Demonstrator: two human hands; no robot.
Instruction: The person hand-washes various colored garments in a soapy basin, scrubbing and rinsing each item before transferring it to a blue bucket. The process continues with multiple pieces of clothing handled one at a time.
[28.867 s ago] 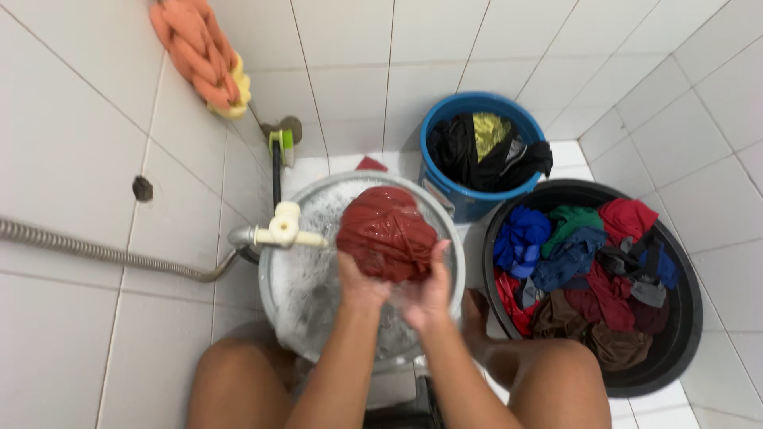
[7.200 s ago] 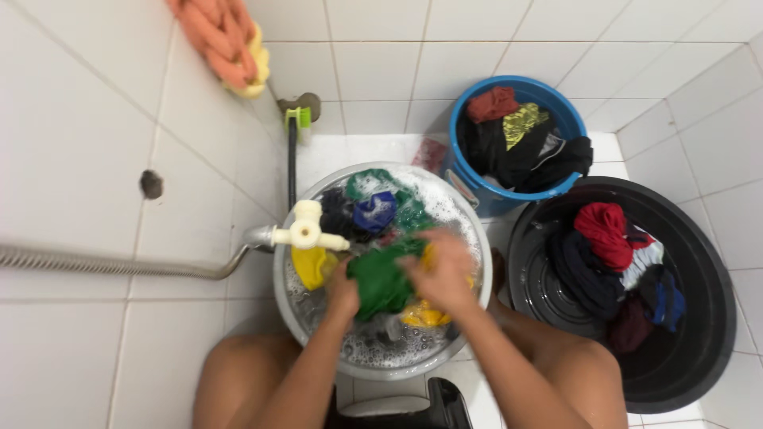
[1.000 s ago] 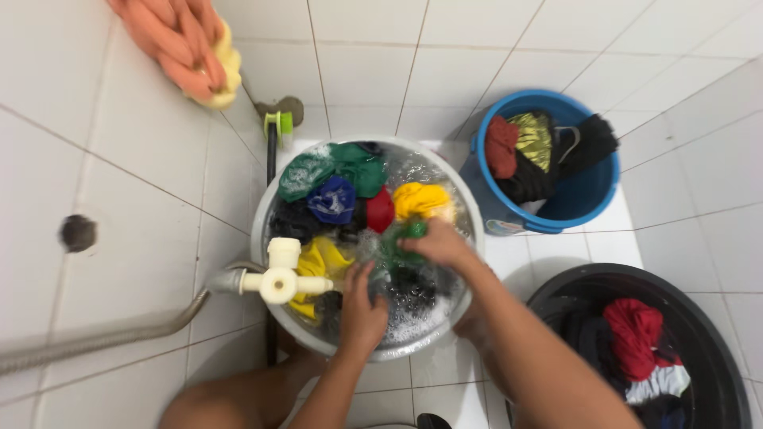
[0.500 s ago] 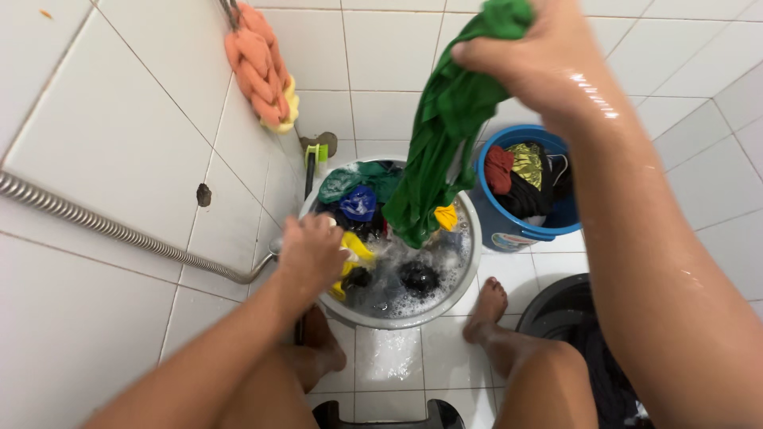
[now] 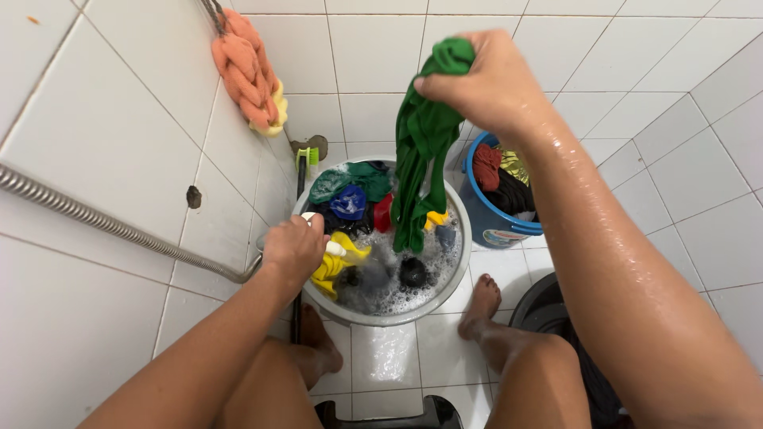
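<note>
The metal basin (image 5: 457,274) is sitting at scene centre, holding soapy water and coloured clothes. The blue bucket (image 5: 486,224) is standing just right of it. The green garment (image 5: 421,151) is hanging over the basin, its top bunched inside the clenched right hand (image 5: 486,83). The left hand (image 5: 292,250) is curling its fingers over what appears to be the white tap (image 5: 334,249) at the basin's left rim.
</note>
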